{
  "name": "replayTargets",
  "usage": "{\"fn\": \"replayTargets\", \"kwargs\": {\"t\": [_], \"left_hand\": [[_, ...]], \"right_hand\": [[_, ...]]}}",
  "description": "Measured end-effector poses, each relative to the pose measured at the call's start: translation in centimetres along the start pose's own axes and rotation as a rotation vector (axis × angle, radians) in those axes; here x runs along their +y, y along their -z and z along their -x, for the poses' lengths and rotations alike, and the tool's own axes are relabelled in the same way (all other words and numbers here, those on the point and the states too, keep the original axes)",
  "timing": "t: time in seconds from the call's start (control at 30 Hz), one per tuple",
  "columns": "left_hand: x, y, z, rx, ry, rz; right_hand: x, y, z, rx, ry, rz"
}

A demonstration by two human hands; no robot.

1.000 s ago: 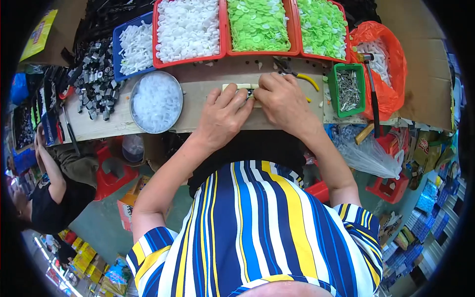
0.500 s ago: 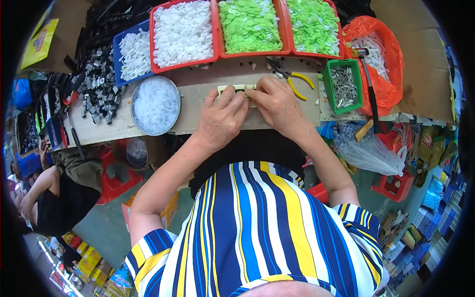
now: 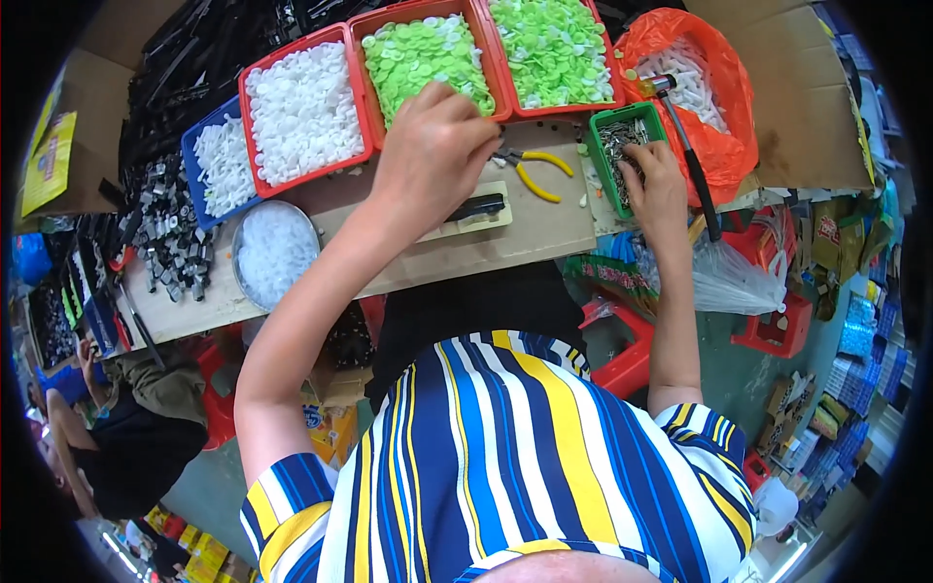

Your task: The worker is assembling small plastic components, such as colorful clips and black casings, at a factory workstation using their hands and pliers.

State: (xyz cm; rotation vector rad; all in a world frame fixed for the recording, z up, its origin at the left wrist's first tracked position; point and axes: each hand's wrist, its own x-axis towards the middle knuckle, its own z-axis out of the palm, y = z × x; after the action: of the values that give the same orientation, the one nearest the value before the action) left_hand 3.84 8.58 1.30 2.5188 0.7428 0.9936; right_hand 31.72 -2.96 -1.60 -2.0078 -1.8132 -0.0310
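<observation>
My left hand (image 3: 437, 155) is over the near edge of the red bin of green discs (image 3: 418, 58), its fingers curled together; whether it pinches a piece is hidden. At the green box (image 3: 601, 165) of small metal parts (image 3: 622, 136), my right hand (image 3: 657, 185) reaches in from the right, thumb and forefinger apart. Between the hands lies a cream-coloured holder (image 3: 501, 216) with a black elongated piece (image 3: 476, 206) set in it, partly covered by my left wrist. Yellow-handled pliers (image 3: 539, 175) rest just beyond it.
White pieces fill a red bin (image 3: 306, 112) and a blue bin (image 3: 224, 165). A round metal dish (image 3: 275, 255) holds translucent pieces. Black and metal parts (image 3: 175, 223) are heaped at left. A hammer (image 3: 692, 155) leans by an orange bag (image 3: 734, 107). Another person (image 3: 126, 437) sits at left.
Both hands have left the cream holder. My left hand went forward to the green discs, my right hand to the metal parts. The view has shifted, and the black piece now shows.
</observation>
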Motion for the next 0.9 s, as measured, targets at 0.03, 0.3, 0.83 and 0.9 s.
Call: {"fn": "replayTargets", "kwargs": {"t": [0.03,0.3,0.83,0.9], "left_hand": [[-0.5,-1.1,-1.2,0.013,-0.027,-0.015],[-2.8,-7.9,-7.5,-0.018,-0.074,-0.193],[-0.5,-5.6,-6.6,-0.015,0.504,0.349],[0.3,-4.5,-5.2,-0.009,0.571,0.553]], "right_hand": [[0.2,-0.3,0.0,0.003,-0.002,0.006],[-0.2,0.0,-0.6,-0.018,0.005,-0.01],[-4.0,-0.7,-2.0,0.199,-0.179,-0.866],[-5.7,-0.5,-2.7,0.229,-0.129,-0.855]]}}
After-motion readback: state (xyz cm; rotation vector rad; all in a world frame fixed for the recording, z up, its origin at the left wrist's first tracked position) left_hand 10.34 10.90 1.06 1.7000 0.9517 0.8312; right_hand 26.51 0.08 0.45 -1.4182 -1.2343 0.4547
